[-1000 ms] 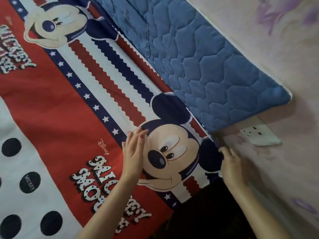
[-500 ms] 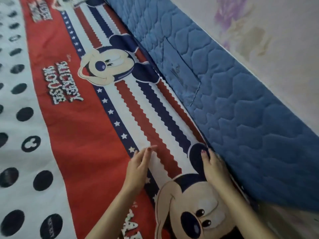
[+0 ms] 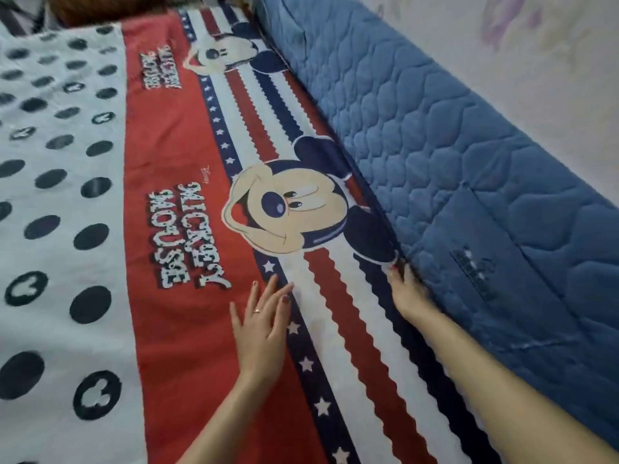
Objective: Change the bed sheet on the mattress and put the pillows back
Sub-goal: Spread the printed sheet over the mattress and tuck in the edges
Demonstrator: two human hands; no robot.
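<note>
The right hand's fingers (image 3: 400, 272) are pushed down into the crease where the printed bed sheet (image 3: 187, 202) meets the blue quilted pad (image 3: 418, 128) standing along the wall (image 3: 536, 61). Their tips are buried in the gap, so I cannot tell whether they pinch the sheet's edge or merely press it down. The right hand (image 3: 407, 293) lies edge-on against the pad, its forearm running back toward the near right corner.

The left hand (image 3: 263, 324) rests flat on the sheet, fingers spread and released, palm down on the border between the red band and the starred navy stripe. It grips nothing; it seems to pin and smooth the cloth while the other hand tucks.

The sheet itself covers the bed from near to far, lying mostly flat, with the polka-dot field at left and the cartoon faces and zigzag stripes at right beside the pad. It looks like thin, light, limp cotton: it will slide and wrinkle readily, and it will not hold a shape unless pinned. The best hold is along its right edge, by the crease, feeding it down a stretch at a time while a flat palm keeps the top taut. No pillows are in view.
</note>
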